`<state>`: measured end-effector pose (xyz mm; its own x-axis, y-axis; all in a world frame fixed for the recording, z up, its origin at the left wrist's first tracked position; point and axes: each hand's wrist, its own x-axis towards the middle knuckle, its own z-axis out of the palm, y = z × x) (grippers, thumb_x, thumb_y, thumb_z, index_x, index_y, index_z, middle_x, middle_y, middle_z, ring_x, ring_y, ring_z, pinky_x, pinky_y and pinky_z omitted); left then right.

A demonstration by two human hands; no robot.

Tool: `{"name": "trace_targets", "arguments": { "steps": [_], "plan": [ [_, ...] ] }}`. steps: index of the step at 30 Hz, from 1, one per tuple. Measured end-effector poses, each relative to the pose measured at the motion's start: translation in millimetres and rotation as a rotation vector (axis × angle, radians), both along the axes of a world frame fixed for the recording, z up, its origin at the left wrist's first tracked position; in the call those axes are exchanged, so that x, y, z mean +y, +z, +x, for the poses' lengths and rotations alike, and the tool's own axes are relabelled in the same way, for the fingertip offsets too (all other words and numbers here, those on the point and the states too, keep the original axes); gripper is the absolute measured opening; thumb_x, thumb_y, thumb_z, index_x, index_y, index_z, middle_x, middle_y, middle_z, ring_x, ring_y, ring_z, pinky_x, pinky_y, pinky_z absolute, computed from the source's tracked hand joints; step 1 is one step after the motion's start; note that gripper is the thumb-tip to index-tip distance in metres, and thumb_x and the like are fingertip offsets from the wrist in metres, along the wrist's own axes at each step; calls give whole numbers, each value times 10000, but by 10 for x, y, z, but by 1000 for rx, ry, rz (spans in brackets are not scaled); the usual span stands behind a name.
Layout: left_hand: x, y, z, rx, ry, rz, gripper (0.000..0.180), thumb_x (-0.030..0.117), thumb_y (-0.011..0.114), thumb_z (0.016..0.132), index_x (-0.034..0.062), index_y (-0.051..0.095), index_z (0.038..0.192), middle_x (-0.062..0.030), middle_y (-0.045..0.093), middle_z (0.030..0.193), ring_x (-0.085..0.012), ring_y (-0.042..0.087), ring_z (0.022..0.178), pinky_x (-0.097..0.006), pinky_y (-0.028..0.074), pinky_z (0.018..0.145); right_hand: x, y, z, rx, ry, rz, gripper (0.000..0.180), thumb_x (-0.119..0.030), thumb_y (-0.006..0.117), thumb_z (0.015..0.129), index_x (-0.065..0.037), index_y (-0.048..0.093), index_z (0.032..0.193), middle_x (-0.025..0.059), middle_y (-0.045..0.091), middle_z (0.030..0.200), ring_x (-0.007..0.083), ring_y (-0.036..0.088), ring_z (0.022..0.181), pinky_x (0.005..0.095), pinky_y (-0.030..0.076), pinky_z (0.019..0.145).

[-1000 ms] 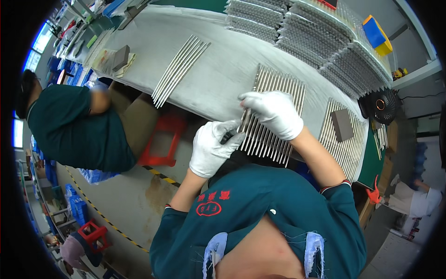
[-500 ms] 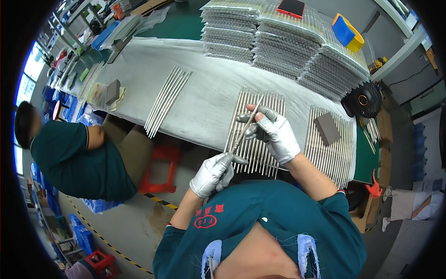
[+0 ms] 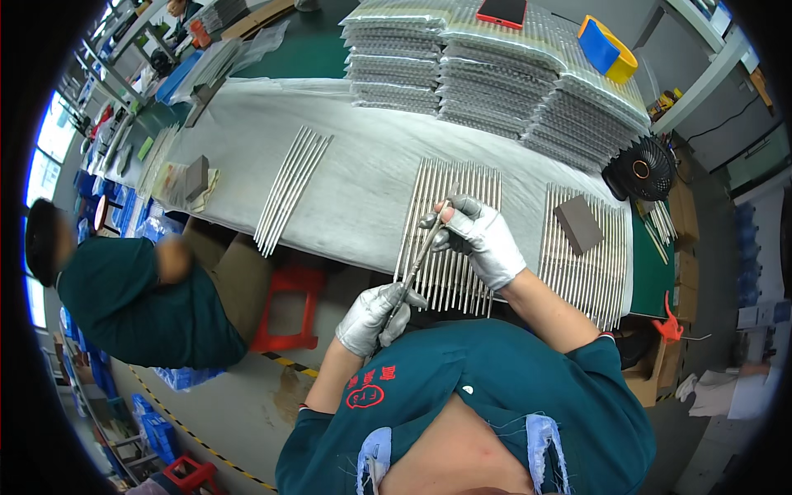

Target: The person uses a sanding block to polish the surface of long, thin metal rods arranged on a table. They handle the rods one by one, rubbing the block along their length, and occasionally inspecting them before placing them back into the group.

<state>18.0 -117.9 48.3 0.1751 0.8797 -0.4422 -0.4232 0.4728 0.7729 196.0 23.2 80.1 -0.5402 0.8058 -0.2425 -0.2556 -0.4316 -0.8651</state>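
I hold one long thin metal rod [image 3: 419,260] between both gloved hands, lifted above the table. My left hand [image 3: 375,318] grips its near end and my right hand [image 3: 478,235] pinches its far end. Beneath the rod lies a row of several similar silver rods [image 3: 450,235], side by side on the white table cover [image 3: 371,157]. Both gloves are whitish-grey.
A second row of rods [image 3: 590,256] lies to the right with a brown block [image 3: 577,224] on it. More rods [image 3: 290,190] lie to the left. Stacked rod bundles [image 3: 487,87] fill the back, beside a black fan [image 3: 639,169]. A seated person [image 3: 140,293] and a red stool [image 3: 285,309] are at left.
My hands moved from the flat row of rods to lifting a single rod off it. The rod is now held at both ends, and the left hand has dropped toward my chest.
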Motion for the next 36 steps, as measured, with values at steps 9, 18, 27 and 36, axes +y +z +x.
{"name": "trace_targets", "arguments": {
  "steps": [9, 18, 27, 36],
  "plan": [
    [19, 7, 13, 1, -31, -15, 570, 493, 526, 1018, -45, 693, 1102, 25, 456, 490, -48, 353, 377, -217, 285, 393, 15, -66, 26, 22, 7, -11, 319, -241, 702, 951, 8, 613, 1129, 109, 716, 1023, 118, 675, 778, 271, 580, 743],
    [32, 80, 22, 67, -8, 12, 565, 500, 616, 967, -53, 676, 1069, 15, 450, 496, -60, 345, 367, -229, 300, 388, -2, -94, 21, 25, -9, 2, 375, -339, 734, 922, -37, 644, 1125, 85, 732, 972, 100, 684, 734, 251, 558, 690],
    [10, 121, 66, 192, 47, -23, 430, 389, 594, 1013, -14, 690, 1130, 19, 492, 534, -40, 367, 392, -208, 271, 385, 24, -82, 105, 62, 39, 10, 423, -379, 619, 997, 22, 641, 1127, 145, 722, 1043, 153, 706, 789, 299, 595, 743],
    [-15, 172, 37, 299, 56, -4, 333, 312, 612, 1012, 33, 701, 1172, -11, 587, 598, -46, 448, 420, -200, 332, 405, 10, -103, 115, 85, 54, 39, 472, -439, 589, 1001, 13, 638, 1125, 155, 723, 1042, 154, 704, 787, 296, 591, 737]
  ]
}}
